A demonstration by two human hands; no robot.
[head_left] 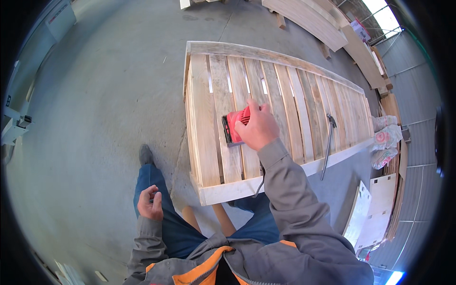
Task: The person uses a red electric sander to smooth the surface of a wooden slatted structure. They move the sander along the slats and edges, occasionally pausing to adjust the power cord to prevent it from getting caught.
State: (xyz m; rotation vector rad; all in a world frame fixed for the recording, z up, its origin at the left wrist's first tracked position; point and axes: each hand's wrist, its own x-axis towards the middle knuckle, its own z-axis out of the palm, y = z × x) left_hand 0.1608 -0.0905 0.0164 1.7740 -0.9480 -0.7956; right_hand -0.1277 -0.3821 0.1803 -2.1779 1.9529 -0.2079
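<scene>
My right hand (262, 127) grips the red sander (236, 118) on the slatted crate's (204, 142) left end; probably rigid, weighty, best palmed from above. My left hand (150, 203), loosely curled, looks empty, left of the crate.

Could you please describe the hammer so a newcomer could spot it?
Find the large slatted wooden frame mid-picture. Right of the red power sander, the claw hammer rests across the slats, its handle overhanging the near rail. Unlike the sander, it is slim and unheld.

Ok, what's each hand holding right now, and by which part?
The right hand grips the sander by its red top housing. The left hand holds nothing that shows.
</scene>
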